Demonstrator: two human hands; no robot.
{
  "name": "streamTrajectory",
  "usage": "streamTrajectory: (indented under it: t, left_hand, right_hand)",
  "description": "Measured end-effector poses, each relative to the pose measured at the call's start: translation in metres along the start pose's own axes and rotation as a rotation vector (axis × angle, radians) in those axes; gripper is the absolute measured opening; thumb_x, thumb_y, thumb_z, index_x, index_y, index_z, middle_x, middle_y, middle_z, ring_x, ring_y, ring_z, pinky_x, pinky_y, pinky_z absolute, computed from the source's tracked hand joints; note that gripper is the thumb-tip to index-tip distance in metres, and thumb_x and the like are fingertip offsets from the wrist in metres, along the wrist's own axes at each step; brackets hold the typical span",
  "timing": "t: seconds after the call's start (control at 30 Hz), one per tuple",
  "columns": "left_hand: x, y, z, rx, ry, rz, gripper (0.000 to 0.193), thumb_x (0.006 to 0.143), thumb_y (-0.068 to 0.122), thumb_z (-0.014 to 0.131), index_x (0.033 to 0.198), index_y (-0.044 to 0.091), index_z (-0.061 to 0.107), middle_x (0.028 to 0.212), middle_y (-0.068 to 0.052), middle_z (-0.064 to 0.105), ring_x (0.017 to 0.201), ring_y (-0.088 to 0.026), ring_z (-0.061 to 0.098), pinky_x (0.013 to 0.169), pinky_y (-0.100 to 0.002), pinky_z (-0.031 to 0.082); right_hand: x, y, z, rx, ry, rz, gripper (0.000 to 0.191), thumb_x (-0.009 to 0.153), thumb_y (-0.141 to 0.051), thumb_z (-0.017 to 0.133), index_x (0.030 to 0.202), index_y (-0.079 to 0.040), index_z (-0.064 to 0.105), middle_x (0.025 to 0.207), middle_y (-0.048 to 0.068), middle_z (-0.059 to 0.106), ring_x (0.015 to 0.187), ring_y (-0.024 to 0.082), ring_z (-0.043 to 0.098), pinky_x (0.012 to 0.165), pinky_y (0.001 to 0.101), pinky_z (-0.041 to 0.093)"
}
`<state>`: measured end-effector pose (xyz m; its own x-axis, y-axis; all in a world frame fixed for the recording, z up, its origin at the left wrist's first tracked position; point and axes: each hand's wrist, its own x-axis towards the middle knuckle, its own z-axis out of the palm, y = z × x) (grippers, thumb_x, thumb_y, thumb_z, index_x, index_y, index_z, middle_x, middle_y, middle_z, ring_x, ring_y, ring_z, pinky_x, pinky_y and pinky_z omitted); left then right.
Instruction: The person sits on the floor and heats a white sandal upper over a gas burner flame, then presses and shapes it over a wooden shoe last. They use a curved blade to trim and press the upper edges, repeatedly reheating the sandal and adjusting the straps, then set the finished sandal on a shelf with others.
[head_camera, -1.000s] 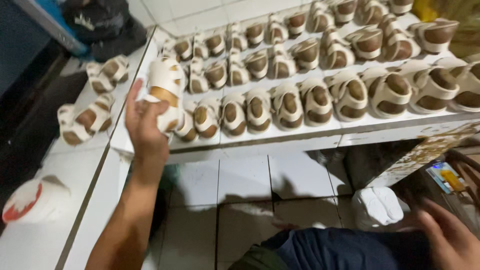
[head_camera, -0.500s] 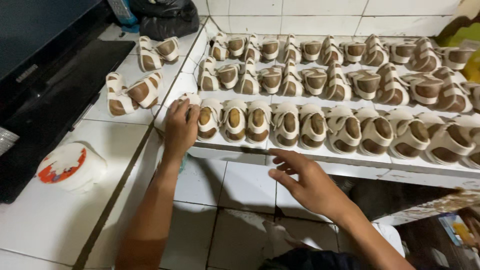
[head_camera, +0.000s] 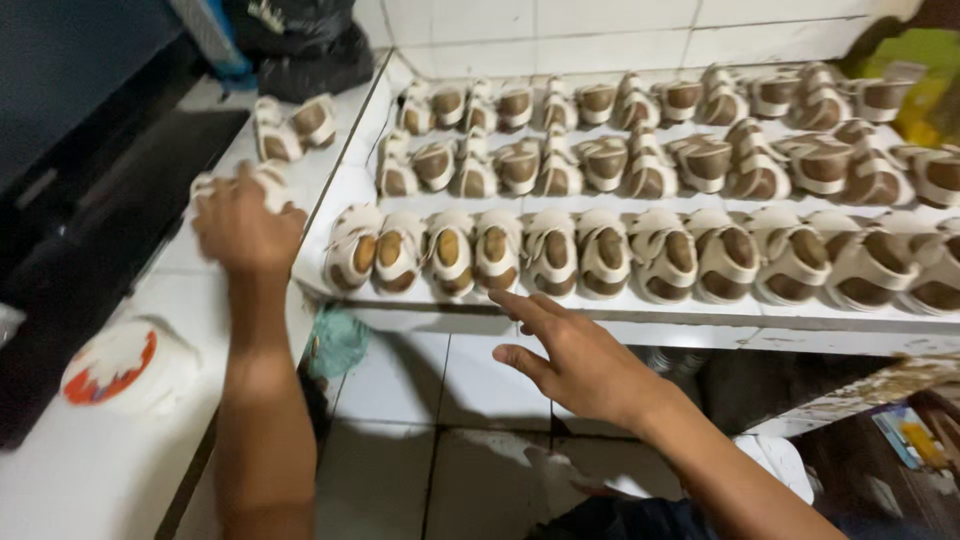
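A person's left hand reaches over a white tiled side ledge, its fingers curled around a pair of small white-strapped sandals with brown insoles. The right hand hovers open and empty, fingers spread, just below the front row of matching sandals lined up on a white tiled shelf. Another pair lies farther back on the ledge.

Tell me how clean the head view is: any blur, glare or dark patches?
Head view: left hand smeared by motion blur over a white sandal; right hand sharper; front row of sandals evenly lit, without glare; far right corner blurred; dark shadow under the shelf.
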<state>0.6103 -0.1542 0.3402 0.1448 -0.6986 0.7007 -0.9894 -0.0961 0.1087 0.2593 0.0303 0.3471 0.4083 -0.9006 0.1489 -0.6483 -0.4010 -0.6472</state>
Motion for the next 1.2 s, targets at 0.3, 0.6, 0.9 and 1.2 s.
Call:
streamTrajectory:
  t: [0.3,0.6,0.9,1.2]
  left_hand:
    - [-0.065,0.106,-0.123,-1.262,-0.266,0.088,0.088,0.079,0.026,0.078,0.153,-0.001,0.039,0.109,-0.013,0.068,0.098,-0.018,0.069,0.084,-0.029,0.057]
    - [-0.171,0.358,-0.124,-1.554,-0.843,0.601,0.070,0.102,0.029,0.069,0.156,-0.003,0.040,0.099,-0.013,0.075,0.088,-0.016,0.073,0.082,-0.027,0.058]
    - [-0.406,0.599,0.006,-1.362,-1.267,1.156,0.042,0.092,0.028,0.075,0.129,0.011,0.067,0.085,-0.015,0.074,0.074,-0.028,0.074,0.067,-0.039,0.056]
    - [-0.563,0.663,0.121,-0.303,-1.226,1.836,0.082,0.085,0.027,0.075,0.154,0.012,0.034,0.152,-0.034,0.035,0.141,-0.049,0.035,0.117,-0.050,0.033]
  right_hand:
    - [-0.011,0.001,-0.020,-0.270,0.604,-0.396,0.107,0.078,-0.046,0.083,0.159,-0.012,0.022,0.150,0.028,0.040,0.138,0.046,0.041,0.113,0.0556,0.036]
    - [-0.193,0.118,-0.063,0.086,0.679,0.031,0.085,0.089,-0.044,0.083,0.156,-0.009,0.045,0.150,0.017,0.062,0.139,0.031,0.065,0.117,0.0401,0.053]
    - [-0.439,0.223,-0.048,1.209,1.520,0.631,0.072,0.092,-0.055,0.071,0.144,-0.009,0.054,0.121,0.012,0.070,0.102,0.024,0.072,0.086,0.0396,0.060]
    - [-0.561,0.248,-0.034,1.187,2.024,0.190,0.079,0.099,-0.066,0.052,0.138,0.002,0.060,0.114,0.023,0.070,0.096,0.033,0.071,0.088,0.0448,0.061]
